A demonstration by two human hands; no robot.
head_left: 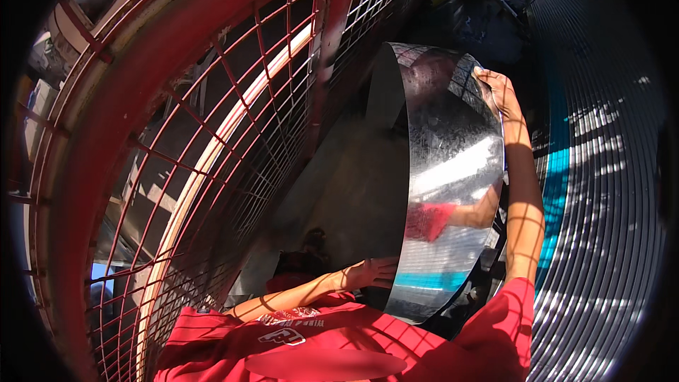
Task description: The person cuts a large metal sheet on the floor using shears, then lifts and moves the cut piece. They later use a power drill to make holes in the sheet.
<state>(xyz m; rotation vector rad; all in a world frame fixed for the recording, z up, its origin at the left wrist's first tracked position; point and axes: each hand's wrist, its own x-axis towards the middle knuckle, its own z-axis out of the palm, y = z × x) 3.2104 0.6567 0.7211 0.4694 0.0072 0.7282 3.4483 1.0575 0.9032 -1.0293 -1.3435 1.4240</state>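
Note:
A long, shiny metal sheet (453, 127) curves upright in front of me, mirroring a red sleeve, a forearm and a bright blue strip. High on its right edge, my right hand (497, 90) is closed, with the thumb on the near face and the arm stretched far forward. Low at the sheet's left edge, close to my body, my left hand (371, 271) has its fingers stretched out flat, their tips meeting the edge. Whether they reach behind the metal cannot be made out. Left of the sheet lies a dark, dully reflecting surface (353, 191).
Along my left runs a red metal frame (106, 134) with wire mesh (247, 127); a pale curved strip (201, 170) shows through it. A ribbed metal shutter (608, 170) with a blue band (557, 170) stands on the right. Shaded clutter (481, 7) lies ahead.

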